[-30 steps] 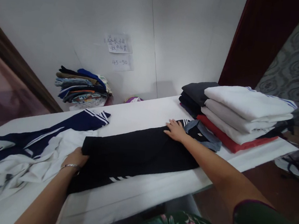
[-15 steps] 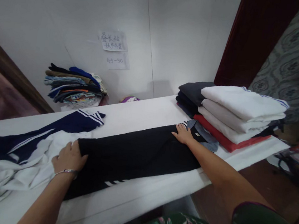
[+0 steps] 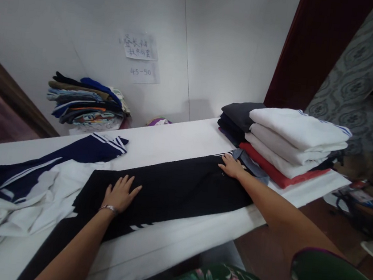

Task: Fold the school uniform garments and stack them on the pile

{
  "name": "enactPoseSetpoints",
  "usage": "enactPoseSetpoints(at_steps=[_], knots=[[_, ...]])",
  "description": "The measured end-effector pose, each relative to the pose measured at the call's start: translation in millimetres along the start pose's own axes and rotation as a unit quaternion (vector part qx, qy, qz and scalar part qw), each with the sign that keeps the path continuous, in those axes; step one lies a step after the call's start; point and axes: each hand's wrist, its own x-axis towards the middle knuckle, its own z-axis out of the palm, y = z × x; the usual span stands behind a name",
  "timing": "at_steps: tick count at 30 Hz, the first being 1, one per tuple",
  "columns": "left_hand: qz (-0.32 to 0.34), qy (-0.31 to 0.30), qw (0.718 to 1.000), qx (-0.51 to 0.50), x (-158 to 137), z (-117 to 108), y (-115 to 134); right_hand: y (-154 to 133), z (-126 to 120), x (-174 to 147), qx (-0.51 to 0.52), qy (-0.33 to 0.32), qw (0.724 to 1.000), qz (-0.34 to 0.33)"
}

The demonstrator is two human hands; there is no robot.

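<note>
A black garment [image 3: 175, 181] with white stripes at its edges lies as a long flat strip across the white table. On its left part rests my left hand [image 3: 121, 194], palm down with fingers spread. My right hand [image 3: 232, 167] lies flat on the right end, fingers stretched out, close to the striped edge and a grey-blue collar-like piece [image 3: 254, 165]. Neither hand grips anything. A black part of the garment [image 3: 52, 241] runs down to the lower left, partly under my left forearm.
Left of the garment lie a crumpled white cloth [image 3: 38, 199] and a navy garment with white stripes [image 3: 73, 154]. Folded clothes [image 3: 298, 132] are stacked at the right end of the white table [image 3: 169, 140]. Another clothes pile [image 3: 87, 104] stands by the wall.
My left hand has moved right from the garment's left edge onto its surface, fingers now spread. More black fabric shows at the lower left. My right hand has shifted only slightly.
</note>
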Motion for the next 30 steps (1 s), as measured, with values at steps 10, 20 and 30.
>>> enactPoseSetpoints(at_steps=[10,20,30], knots=[[0.005,0.003,1.000,0.001,-1,-2,2,34,-15,7,0.024,0.093,0.995,0.016],[-0.013,-0.008,1.000,0.006,0,-5,3,47,-29,17,-0.022,0.068,0.997,0.024],[-0.011,0.002,1.000,0.012,-1,-3,4,48,-33,45,-0.036,0.012,0.999,0.038]])
